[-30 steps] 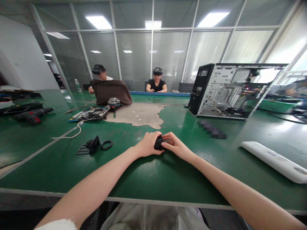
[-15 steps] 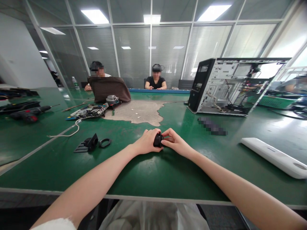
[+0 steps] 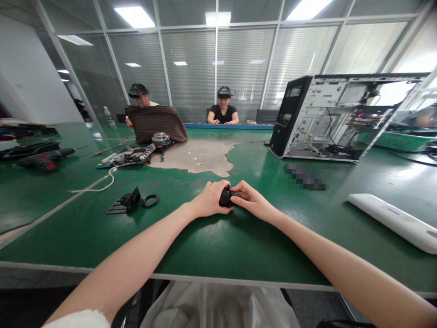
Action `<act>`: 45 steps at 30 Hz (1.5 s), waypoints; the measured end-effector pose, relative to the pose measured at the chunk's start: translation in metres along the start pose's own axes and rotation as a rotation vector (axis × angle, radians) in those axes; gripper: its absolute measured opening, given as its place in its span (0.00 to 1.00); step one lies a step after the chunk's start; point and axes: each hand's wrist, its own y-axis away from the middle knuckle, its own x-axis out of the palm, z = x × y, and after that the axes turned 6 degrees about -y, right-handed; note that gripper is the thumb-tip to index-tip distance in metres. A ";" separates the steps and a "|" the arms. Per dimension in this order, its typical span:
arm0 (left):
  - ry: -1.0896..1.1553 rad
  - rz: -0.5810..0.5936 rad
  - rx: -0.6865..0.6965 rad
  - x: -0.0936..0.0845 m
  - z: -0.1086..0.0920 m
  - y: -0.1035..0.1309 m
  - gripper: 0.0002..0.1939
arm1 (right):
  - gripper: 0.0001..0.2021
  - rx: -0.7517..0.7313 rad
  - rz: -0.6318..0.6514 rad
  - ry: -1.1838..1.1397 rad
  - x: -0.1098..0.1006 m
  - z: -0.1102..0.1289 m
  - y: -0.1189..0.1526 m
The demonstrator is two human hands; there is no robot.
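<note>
Near the middle of the green table (image 3: 191, 255), a small black part (image 3: 226, 197) is held between both hands. My left hand (image 3: 210, 199) wraps round its left side, fingers over the top and thumb below. The fingertips of my right hand (image 3: 248, 200) pinch its right end. Fingers cover much of the part. To the left lie a black bracket (image 3: 129, 200) with a slotted plate and, beside it, a black ring (image 3: 150, 200).
An open computer case (image 3: 317, 118) stands at the right, with a white device (image 3: 392, 221) nearer. At the left are a circuit board (image 3: 126, 157), a cable and a power drill (image 3: 48, 159). Two people sit across the table, one behind a brown cloth (image 3: 157, 123).
The view has shifted slightly. Both hands keep their hold on the black part, with only a slight change of the right fingers.
</note>
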 end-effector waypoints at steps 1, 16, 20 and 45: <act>0.002 0.002 -0.004 0.000 0.000 0.000 0.28 | 0.09 0.001 -0.019 0.010 0.000 -0.001 -0.001; -0.009 0.003 0.016 -0.001 -0.001 0.000 0.27 | 0.09 0.004 -0.017 -0.042 -0.001 -0.002 0.001; -0.002 0.010 0.016 -0.003 -0.002 0.000 0.27 | 0.12 0.036 -0.055 -0.023 -0.001 -0.005 -0.003; -0.001 0.000 0.020 -0.001 -0.001 -0.001 0.27 | 0.11 0.012 0.015 -0.084 -0.003 -0.003 0.000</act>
